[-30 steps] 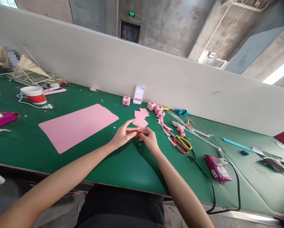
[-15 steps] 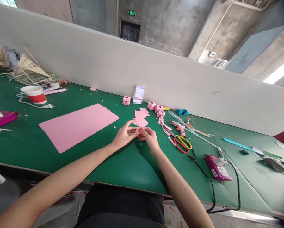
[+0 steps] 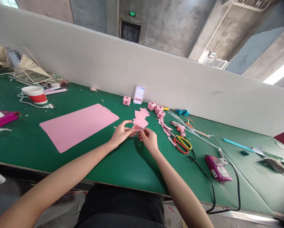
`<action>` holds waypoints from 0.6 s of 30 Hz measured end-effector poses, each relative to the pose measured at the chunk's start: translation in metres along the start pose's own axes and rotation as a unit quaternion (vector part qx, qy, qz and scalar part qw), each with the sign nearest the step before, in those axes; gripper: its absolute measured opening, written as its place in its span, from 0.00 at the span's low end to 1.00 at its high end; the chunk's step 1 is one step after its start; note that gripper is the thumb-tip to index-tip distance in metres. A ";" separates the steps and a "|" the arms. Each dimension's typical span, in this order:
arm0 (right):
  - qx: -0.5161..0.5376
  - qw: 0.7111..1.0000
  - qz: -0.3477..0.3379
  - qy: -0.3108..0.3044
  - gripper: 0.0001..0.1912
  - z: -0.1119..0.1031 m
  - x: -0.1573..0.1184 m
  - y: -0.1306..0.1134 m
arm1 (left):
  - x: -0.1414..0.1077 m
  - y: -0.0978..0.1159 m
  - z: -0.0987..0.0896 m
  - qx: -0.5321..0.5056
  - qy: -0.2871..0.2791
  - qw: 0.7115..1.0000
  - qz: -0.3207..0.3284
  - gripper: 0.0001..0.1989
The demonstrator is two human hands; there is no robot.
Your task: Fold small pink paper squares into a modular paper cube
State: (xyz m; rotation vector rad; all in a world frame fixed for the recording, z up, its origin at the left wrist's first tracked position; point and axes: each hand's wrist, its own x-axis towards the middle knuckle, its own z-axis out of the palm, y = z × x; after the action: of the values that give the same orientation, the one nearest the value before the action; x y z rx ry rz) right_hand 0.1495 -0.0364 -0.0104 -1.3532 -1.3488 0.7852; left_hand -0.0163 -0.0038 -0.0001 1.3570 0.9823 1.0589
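- Left hand (image 3: 119, 136): pinching small pink paper piece (image 3: 136, 127), above green table (image 3: 130, 167), roughly midway between front and back edges.
- Looks light, thin, easily creased; best taken lightly by its edges.
- Right hand (image 3: 150, 139): fingertips bunched at its right side; grip unclear.

A green sign (image 3: 132, 13) above the dark door (image 3: 130, 31) is reading "EXIT"; scrawl (image 3: 159, 45) on the concrete wall (image 3: 170, 20) is looking too faint to decipher.

Along the worktop's (image 3: 123, 167) back edge, by the partition (image 3: 96, 63), the phone (image 3: 139, 94) stands between one paper box (image 3: 126, 101) at left and the clustered boxes (image 3: 159, 109) at right. Before it lie overlapping paper squares (image 3: 141, 119), between the paper sheet (image 3: 79, 128) at left and the scissors (image 3: 176, 136) at right (the power strip (image 3: 218, 169) sits nearer the front edge).
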 end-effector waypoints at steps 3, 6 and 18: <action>-0.052 0.998 -0.023 0.011 0.11 -0.001 -0.001 -0.001 | 0.002 -0.003 -0.002 0.044 0.019 0.998 0.044 0.25; -0.092 0.995 -0.047 0.012 0.09 -0.001 -0.002 -0.004 | 0.002 -0.004 -0.005 0.107 0.048 0.986 0.115 0.24; -0.196 0.963 -0.174 0.063 0.07 -0.002 0.000 -0.006 | 0.002 -0.011 -0.001 0.231 0.033 0.939 0.253 0.20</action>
State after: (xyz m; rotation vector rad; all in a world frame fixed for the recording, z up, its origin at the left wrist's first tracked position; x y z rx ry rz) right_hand 0.1490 -0.0382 -0.0040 -1.3816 -1.6361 0.1946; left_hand -0.0165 -0.0006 -0.0108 2.0482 0.9926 1.3083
